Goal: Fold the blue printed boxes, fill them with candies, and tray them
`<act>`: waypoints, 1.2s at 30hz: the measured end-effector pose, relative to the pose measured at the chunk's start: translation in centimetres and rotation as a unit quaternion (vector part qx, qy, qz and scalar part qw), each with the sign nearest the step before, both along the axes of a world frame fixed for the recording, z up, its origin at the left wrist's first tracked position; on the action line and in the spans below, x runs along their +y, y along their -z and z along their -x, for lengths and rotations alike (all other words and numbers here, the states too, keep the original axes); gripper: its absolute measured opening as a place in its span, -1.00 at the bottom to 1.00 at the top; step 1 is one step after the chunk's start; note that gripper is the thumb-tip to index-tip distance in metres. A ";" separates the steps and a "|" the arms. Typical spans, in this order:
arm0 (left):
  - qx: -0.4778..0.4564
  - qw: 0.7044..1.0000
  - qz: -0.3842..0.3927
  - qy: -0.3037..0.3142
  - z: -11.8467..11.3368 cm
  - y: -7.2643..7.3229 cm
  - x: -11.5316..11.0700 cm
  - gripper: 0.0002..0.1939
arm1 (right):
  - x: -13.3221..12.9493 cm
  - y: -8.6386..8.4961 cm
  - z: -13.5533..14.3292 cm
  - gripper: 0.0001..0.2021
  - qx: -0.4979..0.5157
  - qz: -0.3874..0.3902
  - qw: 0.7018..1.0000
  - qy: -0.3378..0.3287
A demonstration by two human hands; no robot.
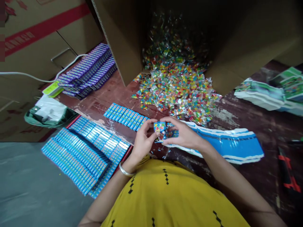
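Observation:
Between both hands, close above the table's near edge, is a small blue printed candy box (159, 130). My left hand (145, 137) pinches its left side with thumb and fingers. My right hand (181, 134) curls around its right side, where more blue printed card shows between the fingers; I cannot tell whether that is a flap or a second box. A row of blue candy boxes (125, 116) stands just left of my hands. Flat blue cartons (227, 145) lie fanned out under and beyond my right forearm. Beyond my hands spreads a pile of clear candy packets (177, 88).
A large cardboard box (127, 37) opens towards me around the packets. Stacked blue boxes (78, 157) fill a red-edged tray at left. Purple boxes (90, 72) stand behind it, near a white cable (28, 77). Green cartons (267, 94) and a red-black cutter (288, 173) lie right.

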State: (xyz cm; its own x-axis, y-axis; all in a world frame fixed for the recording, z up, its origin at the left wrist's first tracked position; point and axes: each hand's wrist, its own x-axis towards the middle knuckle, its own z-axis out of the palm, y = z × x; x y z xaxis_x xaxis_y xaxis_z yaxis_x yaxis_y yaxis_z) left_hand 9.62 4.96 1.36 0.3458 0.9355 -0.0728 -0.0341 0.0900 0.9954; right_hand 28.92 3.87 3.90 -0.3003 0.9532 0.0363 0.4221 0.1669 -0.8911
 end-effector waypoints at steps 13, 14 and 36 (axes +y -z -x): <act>0.408 0.878 -0.236 -0.086 1.1 0.4 0.5 -0.84 | 0.3 1.7 -0.4 -0.09 -0.189 -0.136 0.972 0.017; 0.451 0.847 -0.264 -0.096 1.2 0.6 0.6 -0.84 | 0.6 1.7 -1.0 -0.17 -0.198 -0.137 0.969 0.049; 0.522 0.781 -0.329 0.096 -2.8 2.9 -1.1 -0.31 | 2.9 3.8 -2.9 -0.77 -0.375 -0.144 0.913 0.075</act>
